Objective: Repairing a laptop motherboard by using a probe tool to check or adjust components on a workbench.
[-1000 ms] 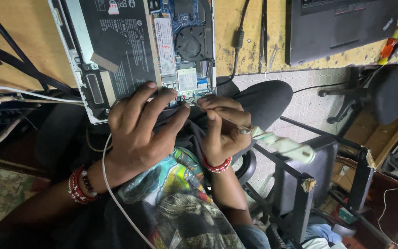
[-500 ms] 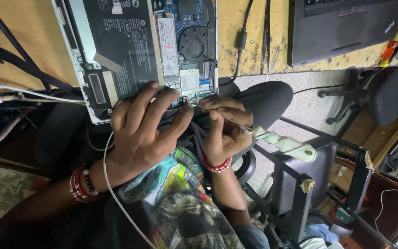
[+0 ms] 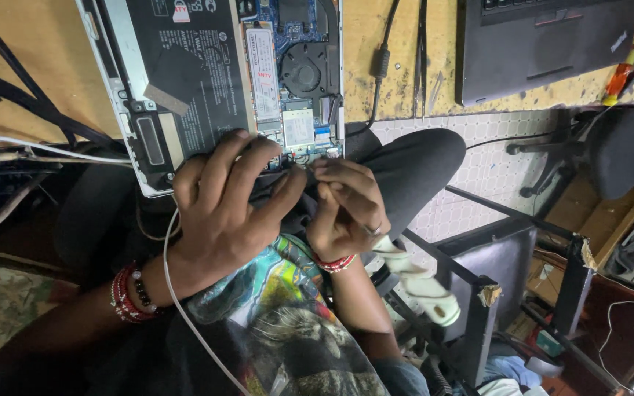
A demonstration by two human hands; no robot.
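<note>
An opened laptop (image 3: 185, 81) lies bottom side up on the wooden table, showing its black battery, fan and circuit board. Its near edge juts past the table's edge. My left hand (image 3: 221, 209) grips that near edge, fingers spread over it and thumb pointing right. Just right of it, my right hand (image 3: 346, 209) is curled around a white-handled screwdriver (image 3: 420, 282). Its fingertips are pinched at the board's near right corner. The handle sticks out toward my lap, and the tool's tip is hidden by my fingers.
A closed dark laptop (image 3: 544, 44) lies at the back right of the table. A black cable (image 3: 381, 62) and tweezers (image 3: 421, 51) lie between the two laptops. Black and white cables (image 3: 31, 147) run off left. A black chair (image 3: 625, 147) stands right; a white wire (image 3: 185, 308) crosses my lap.
Both hands stay at the laptop's near right corner, with only small finger movements. The view has shifted slightly.
</note>
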